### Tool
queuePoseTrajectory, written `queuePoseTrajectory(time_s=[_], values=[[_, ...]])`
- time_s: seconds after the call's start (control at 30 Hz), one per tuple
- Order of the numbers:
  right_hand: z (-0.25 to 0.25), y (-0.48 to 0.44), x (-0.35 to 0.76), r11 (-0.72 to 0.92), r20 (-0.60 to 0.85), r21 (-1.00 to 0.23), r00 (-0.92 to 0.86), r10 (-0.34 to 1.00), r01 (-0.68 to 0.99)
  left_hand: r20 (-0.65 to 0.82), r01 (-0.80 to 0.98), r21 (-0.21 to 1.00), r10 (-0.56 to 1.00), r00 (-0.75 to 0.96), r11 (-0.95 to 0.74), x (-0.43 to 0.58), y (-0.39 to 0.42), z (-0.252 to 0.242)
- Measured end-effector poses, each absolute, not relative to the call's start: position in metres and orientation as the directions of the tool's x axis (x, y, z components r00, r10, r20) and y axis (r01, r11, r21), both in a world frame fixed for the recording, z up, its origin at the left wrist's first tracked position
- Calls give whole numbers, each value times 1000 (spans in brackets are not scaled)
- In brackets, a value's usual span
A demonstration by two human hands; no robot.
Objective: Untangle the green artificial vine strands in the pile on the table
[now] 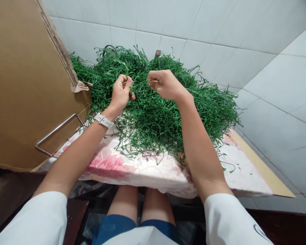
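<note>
A large heap of thin green plastic-looking stems point(158, 119), tangled and with small tips, covers most of the table. My left hand point(122, 90), with a white watch band point(103, 120) on its wrist, is over the heap's left part. Its thumb and index finger pinch a green stem point(126, 70) with a lighter leafy end. To its right, my right hand point(165, 83) is closed above the heap, its fingertips pressed together. Thin green strands show by those fingertips, but what exactly they grip is too small to make out.
A floral tablecloth point(109, 163) covers the table. At the left stands a big cardboard box point(22, 85), with a bent metal wire handle point(58, 131) beside it. White wall tiles point(206, 27) rise behind the heap. A cardboard strip point(265, 163) lies along the right edge.
</note>
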State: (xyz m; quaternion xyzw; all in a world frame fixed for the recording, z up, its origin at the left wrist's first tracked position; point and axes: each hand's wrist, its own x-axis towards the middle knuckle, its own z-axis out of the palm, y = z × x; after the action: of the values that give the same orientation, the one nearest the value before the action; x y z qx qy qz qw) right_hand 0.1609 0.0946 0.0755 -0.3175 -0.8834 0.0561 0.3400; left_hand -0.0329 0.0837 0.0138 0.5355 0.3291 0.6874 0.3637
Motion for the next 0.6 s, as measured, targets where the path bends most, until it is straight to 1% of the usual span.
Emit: queuePoseTrajectory(time_s=[0.1,0.17,0.2,0.27,0.33,0.43,0.5,0.53,0.6], values=[[77,93,157,796,569,-277,-575,587,538,556,-147,808,821,-131,-570,-30,83,10],[79,95,160,787,588,-250,-557,587,564,554,-155,811,826,-103,-564,-28,80,10],[80,97,165,773,606,-236,-533,590,588,549,-152,816,830,-95,-557,-28,78,11],[81,103,185,708,673,-220,-421,609,671,551,-139,816,828,-108,-561,-31,77,15],[81,109,216,580,747,-258,-221,627,773,566,-138,800,811,-149,-584,-37,78,19],[81,116,262,386,750,-391,47,659,835,577,-168,776,792,-201,-608,-41,82,23],[81,118,279,344,720,-451,108,685,823,583,-178,769,788,-197,-613,-39,83,22],[81,118,282,349,705,-459,95,703,817,588,-179,767,787,-188,-616,-37,83,22],[82,120,278,373,676,-432,22,737,821,591,-180,770,791,-160,-611,-32,80,20]])
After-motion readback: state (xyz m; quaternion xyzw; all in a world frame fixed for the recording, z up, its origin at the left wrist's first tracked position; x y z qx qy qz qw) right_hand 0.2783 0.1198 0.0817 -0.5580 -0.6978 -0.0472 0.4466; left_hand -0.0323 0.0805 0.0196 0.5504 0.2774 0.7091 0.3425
